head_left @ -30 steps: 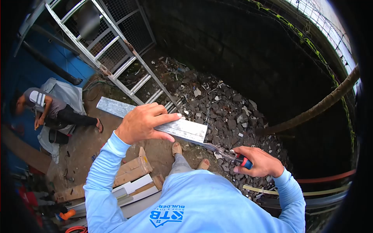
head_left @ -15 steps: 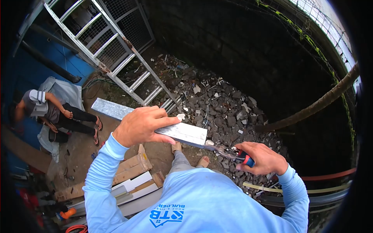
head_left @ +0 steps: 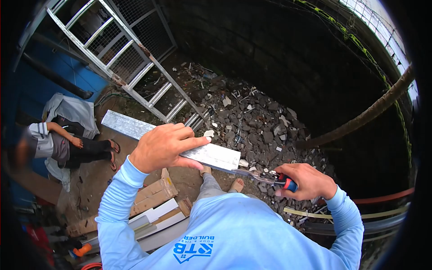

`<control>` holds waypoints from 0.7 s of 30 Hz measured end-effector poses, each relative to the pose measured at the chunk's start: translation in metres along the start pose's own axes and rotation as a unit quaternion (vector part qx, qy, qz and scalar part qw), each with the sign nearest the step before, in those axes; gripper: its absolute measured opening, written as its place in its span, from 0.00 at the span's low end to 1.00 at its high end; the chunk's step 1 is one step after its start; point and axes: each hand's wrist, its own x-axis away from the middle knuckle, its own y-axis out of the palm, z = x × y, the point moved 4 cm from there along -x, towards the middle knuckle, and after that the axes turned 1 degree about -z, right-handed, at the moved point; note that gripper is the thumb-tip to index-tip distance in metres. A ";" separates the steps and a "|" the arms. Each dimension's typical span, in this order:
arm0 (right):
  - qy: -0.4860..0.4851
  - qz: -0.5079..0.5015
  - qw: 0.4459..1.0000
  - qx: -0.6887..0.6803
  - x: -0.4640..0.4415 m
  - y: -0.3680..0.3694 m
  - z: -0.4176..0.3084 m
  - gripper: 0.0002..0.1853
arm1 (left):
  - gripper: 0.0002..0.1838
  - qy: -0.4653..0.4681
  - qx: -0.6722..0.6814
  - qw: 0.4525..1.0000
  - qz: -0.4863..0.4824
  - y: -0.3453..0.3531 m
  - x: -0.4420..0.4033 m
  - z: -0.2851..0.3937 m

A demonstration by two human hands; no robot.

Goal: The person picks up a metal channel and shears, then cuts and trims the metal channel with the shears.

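My left hand (head_left: 167, 148) is wrapped over a long silvery metal channel (head_left: 218, 155), thumb and fingers along its near part. The far end of the channel points up and left. In my right hand (head_left: 303, 181) is a pair of tin snips (head_left: 270, 177) with red and blue handles. Their jaws meet the lower right corner of the channel's near end. How deep the blades sit in the metal cannot be made out.
Broken rubble (head_left: 258, 121) covers the ground ahead. A metal ladder (head_left: 135, 76) leans at upper left. Beside a blue wall sits another person (head_left: 67, 139). Cardboard (head_left: 150, 198) and white strips (head_left: 162, 209) lie at lower left. A pole (head_left: 364, 118) slants at right.
My right hand and the snips have shifted slightly right. The channel stays in my left hand, nearly still. The seated person has leaned further left.
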 end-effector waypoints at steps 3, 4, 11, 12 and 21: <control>-0.007 -0.011 1.000 -0.015 0.003 0.003 0.005 0.35 | 0.38 0.018 -0.012 1.000 -0.002 -0.004 -0.003 0.004; -0.008 -0.019 1.000 -0.020 0.004 0.004 0.005 0.35 | 0.38 0.029 -0.021 0.999 0.001 -0.005 -0.004 0.004; -0.011 -0.037 0.999 -0.004 0.003 0.000 0.002 0.35 | 0.37 0.054 -0.016 0.998 0.015 -0.004 -0.007 0.006; -0.010 -0.040 0.999 -0.002 0.002 0.000 0.000 0.35 | 0.37 0.056 -0.017 0.998 0.011 -0.004 -0.006 0.006; -0.015 -0.042 0.999 0.011 0.001 0.001 0.000 0.35 | 0.38 0.064 0.004 0.998 -0.002 0.003 -0.005 0.005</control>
